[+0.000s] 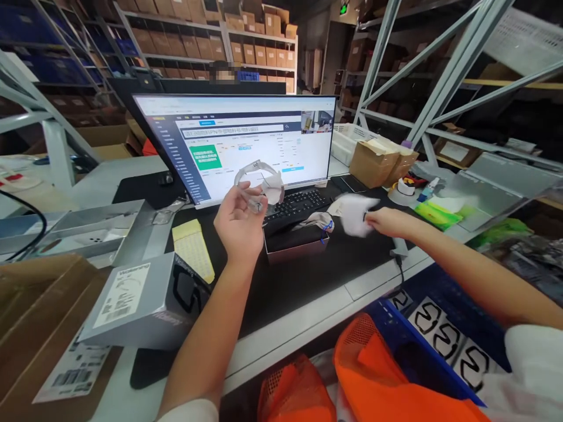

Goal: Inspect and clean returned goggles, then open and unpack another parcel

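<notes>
Brown cardboard boxes (193, 46) stand far past a flat black desk mat (290, 293), above which the left hand (240, 225) pinches a bare, clear, curvy plastic band (273, 190), the right hand (387, 221) pinches a blurry white sheet (356, 215), and an open dark box (297, 252) between is not yet shut.

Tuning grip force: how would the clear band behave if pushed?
The clear band probably flexes without flopping: its arc stands unsupported above the left hand. Likely light, being thin; possibly slippery, given its glossy look.
</notes>
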Demonstrator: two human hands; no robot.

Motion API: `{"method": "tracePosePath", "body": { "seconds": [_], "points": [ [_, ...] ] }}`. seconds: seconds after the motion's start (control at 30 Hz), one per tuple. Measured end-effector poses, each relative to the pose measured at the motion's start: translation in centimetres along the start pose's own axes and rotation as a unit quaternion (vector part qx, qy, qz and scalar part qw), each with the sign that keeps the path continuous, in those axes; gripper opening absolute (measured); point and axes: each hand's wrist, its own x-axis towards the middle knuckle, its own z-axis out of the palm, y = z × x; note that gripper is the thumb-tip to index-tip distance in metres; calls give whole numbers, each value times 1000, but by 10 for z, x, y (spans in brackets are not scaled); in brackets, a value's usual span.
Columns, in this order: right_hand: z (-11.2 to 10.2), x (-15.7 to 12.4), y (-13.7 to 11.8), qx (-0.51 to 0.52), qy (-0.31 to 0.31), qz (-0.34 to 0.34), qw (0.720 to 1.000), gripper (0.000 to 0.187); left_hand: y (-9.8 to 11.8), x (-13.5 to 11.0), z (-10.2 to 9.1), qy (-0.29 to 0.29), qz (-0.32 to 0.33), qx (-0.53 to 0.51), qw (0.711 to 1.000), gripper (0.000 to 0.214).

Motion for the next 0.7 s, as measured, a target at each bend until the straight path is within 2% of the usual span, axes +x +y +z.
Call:
{"method": "tracePosePath", "body": {
  "seconds": [0.03, 0.1, 0.2, 0.27, 0.37, 0.47, 0.53, 0.7],
  "points": [
    [7, 5, -7, 5, -25, -7, 1000, 18, 1, -1, 0, -4, -7, -3, 1000, 40],
    [7, 12, -20, 38, -42, -23, 998, 24, 3, -6, 2, -21, -37, -5, 999, 41],
    [-17, 11, -42, 125, -25, -66, 990, 28, 8, -19, 8, -68, -110, -44, 991, 44],
    [-32, 7, -64, 175, -24, -108, 978, 31, 13, -31, 14, -109, -170, -90, 975, 45],
    [-42, 4, -102, 244, -53, -160, 955, 35, 26, -47, 22, -168, -236, -124, 949, 42],
    [-40, 7, -129, 335, -129, -172, 917, 35, 37, -54, 24, -217, -246, -108, 938, 44],
    [-39, 10, -135, 382, -163, -179, 892, 34, 41, -52, 21, -236, -243, -87, 937, 42],
    [-38, 18, -133, 442, -174, -212, 854, 30, 37, -41, 14, -228, -228, -65, 944, 35]
  ]
}}
